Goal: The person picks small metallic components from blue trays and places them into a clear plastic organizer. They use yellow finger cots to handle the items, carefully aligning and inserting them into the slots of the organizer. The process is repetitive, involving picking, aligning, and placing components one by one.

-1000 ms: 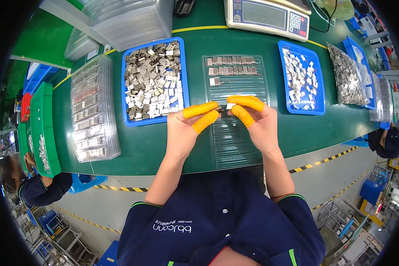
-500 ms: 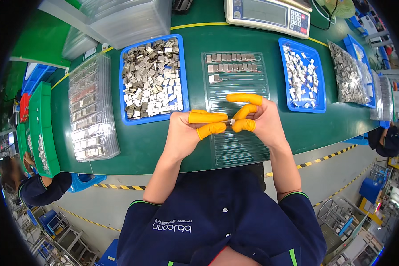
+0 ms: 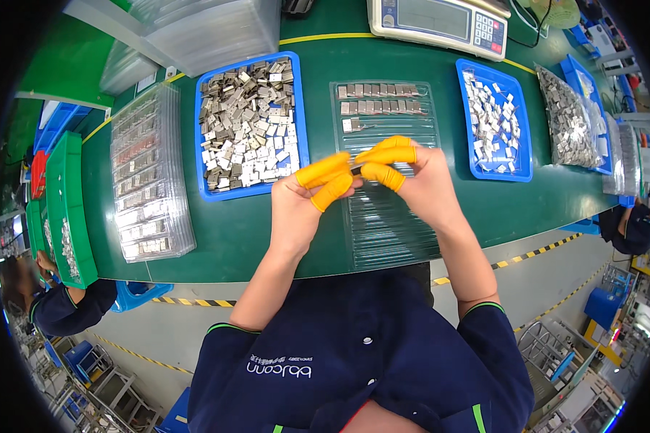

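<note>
My left hand (image 3: 305, 204) and my right hand (image 3: 425, 180) meet above a clear ribbed plastic tray (image 3: 393, 231), yellow finger cots on their fingers. Between the pinched fingertips is a small metal connector piece (image 3: 356, 170), mostly covered by the fingers. Both hands are closed on it. In the tray's far part lie two rows of silver connector pieces (image 3: 379, 107) with thin leads, and a short third row begins at its left. To the left stands a blue bin (image 3: 304, 137) heaped with metal shells; on the right, another blue bin (image 3: 526, 155) holds small white parts with leads.
Stacked clear trays (image 3: 152, 180) with parts stand at the left, beside a green bin (image 3: 76, 209). A digital scale (image 3: 440, 25) sits at the back. A bag of metal pieces (image 3: 567, 119) lies at the far right. A co-worker's sleeve (image 3: 76, 307) shows at the left.
Both hands have moved slightly away from my body, toward the filled rows. The right fingers have folded down from a spread pose onto the small piece, which has turned between the fingertips.
</note>
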Motion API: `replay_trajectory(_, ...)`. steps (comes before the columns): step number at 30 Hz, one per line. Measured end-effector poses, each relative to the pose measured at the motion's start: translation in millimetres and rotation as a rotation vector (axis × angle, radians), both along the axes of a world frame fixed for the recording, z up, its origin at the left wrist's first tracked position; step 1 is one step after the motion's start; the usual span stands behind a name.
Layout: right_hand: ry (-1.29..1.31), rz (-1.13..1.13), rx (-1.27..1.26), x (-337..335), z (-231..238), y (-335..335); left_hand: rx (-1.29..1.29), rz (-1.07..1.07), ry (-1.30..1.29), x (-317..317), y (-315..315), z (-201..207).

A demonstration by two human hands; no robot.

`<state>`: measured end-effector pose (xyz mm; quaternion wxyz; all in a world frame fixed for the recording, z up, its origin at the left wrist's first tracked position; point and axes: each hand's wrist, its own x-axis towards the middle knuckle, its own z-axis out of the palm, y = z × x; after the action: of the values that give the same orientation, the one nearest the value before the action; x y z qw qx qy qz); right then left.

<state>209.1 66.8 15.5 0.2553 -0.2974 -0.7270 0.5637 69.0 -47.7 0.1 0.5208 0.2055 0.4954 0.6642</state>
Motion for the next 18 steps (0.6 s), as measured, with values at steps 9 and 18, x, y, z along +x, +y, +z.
replay_trajectory(9,-0.251,-0.270,1.079,-22,-34,33,-0.056,0.309,0.584,-36,-34,-17)
replay_trajectory(18,-0.290,-0.164,1.061,-19,-45,36,-0.145,0.406,0.799,-48,-52,-17)
